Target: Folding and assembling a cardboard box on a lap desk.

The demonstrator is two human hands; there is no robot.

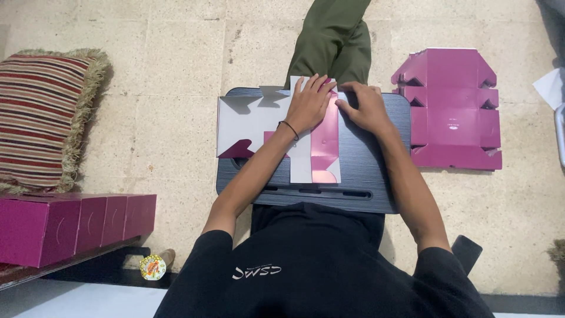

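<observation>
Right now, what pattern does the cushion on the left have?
The cushion has red, cream and dark stripes, seen in the head view.

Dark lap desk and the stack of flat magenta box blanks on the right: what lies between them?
Head view: only a bare strip of beige tiled floor separates the dark lap desk from the flat magenta box blanks.

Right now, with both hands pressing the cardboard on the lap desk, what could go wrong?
1. The box blank overhangs the lap desk at its far edge, so a fold there may crease crookedly.
2. The left hand and right hand press one panel; the free left side could shift.
</observation>
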